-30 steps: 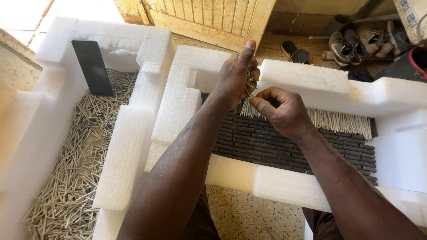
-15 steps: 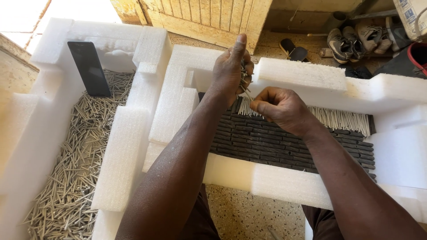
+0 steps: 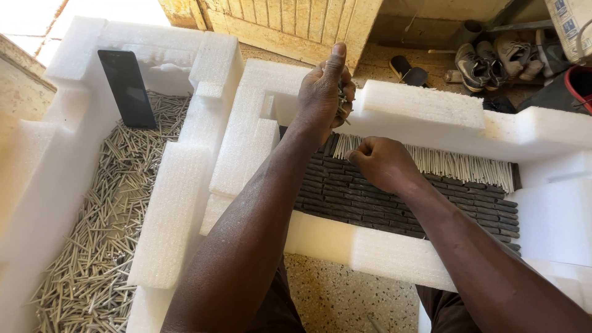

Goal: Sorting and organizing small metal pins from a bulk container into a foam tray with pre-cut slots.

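The left hand [image 3: 324, 86] is clenching a small bundle of thin grey metal nails [image 3: 343, 102] at twelve o'clock, over the white foam tray [image 3: 425, 108]. The right hand [image 3: 382, 161] is pinching, fingers closed, at the neat row of pale upright nails [image 3: 444, 165] (contents hidden). They are likely stiff, light and slippery, best gripped mid-shaft.

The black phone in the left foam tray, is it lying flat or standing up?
Standing, tilted back. The black phone has its lower edge among the loose metal pins and its top leaning against the white foam wall.
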